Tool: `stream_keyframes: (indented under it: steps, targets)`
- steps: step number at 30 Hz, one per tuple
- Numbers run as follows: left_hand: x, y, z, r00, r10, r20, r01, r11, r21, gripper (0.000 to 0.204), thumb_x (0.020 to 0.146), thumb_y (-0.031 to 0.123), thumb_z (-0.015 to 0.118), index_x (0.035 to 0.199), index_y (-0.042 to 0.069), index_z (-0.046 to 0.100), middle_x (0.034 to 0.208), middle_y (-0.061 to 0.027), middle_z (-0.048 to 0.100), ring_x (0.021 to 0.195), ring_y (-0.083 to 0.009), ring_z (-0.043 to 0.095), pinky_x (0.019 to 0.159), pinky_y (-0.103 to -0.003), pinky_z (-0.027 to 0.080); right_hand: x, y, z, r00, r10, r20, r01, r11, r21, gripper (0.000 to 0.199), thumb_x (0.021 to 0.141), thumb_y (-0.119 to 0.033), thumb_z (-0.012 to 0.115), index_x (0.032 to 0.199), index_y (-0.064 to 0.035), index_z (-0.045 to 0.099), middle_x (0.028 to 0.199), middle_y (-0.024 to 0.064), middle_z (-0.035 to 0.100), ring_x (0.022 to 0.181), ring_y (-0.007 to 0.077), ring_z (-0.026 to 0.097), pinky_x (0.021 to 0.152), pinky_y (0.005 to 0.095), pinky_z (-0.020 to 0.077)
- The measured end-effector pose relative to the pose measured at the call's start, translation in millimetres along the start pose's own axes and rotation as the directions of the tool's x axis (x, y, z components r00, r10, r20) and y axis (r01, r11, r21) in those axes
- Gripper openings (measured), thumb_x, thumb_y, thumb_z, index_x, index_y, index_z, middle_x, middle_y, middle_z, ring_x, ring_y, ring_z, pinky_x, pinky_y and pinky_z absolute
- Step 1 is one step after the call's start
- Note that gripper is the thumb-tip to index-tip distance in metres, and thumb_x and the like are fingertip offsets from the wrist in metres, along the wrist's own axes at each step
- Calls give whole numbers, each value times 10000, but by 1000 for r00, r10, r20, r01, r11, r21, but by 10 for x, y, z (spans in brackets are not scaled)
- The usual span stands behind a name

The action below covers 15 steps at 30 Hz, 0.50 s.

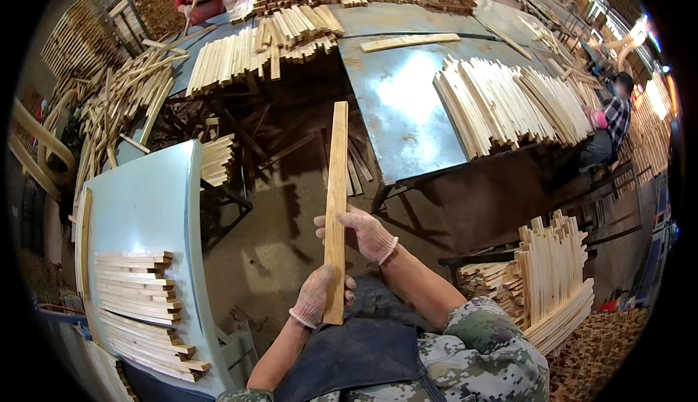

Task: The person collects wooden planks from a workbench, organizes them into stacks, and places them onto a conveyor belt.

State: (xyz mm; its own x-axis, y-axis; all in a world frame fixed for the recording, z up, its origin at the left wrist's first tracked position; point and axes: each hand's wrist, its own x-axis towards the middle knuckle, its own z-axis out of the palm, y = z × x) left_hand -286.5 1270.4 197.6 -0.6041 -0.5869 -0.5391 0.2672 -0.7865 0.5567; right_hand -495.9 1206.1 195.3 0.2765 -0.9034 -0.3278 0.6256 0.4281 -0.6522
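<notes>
A grey metal worktable (407,122) ahead carries fanned piles of pale wooden slats (509,104); a light-blue bench (156,206) at the left holds stacked slats (138,296). Between them a long, thin, pale wooden strip (336,206) stands upright, apparently being inspected. The gloved left hand (320,296) wraps its lower end, fingers curled shut; the gloved right hand (363,233) steadies its middle, fingers pressed alongside. Sorting it onto a pile likely needs a controlled release.

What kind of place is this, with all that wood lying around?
Most likely a woodworking shop. Both gloved hands, left hand and right hand, hold up a long wooden slat. Heaps of similar slats cover a metal table, and neat stacks sit on a pale blue bench.
</notes>
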Motion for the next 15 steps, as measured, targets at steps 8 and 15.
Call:
stream_keyframes:
  steps: [8,15]
  targets:
    - [908,-3,607,899,314,-306,-203,917,344,390,1111,378,536,1181,6,633,891,-78,702,748,-164,675,668,-322,578,-386,244,-1112,959,276,-64,-282,948,-148,428,1070,-432,630,1308,-76,644,1083,8,674,959,147,644,887,333,537]
    - [1431,-61,458,762,478,-436,-287,854,433,376,1114,392,575,1130,18,606,900,-82,711,771,-164,688,719,-335,586,-387,54,-950,825,563,-50,-557,794,-242,569,997,-584,707,1232,-66,717,1038,42,729,903,181,705,803,341,572]
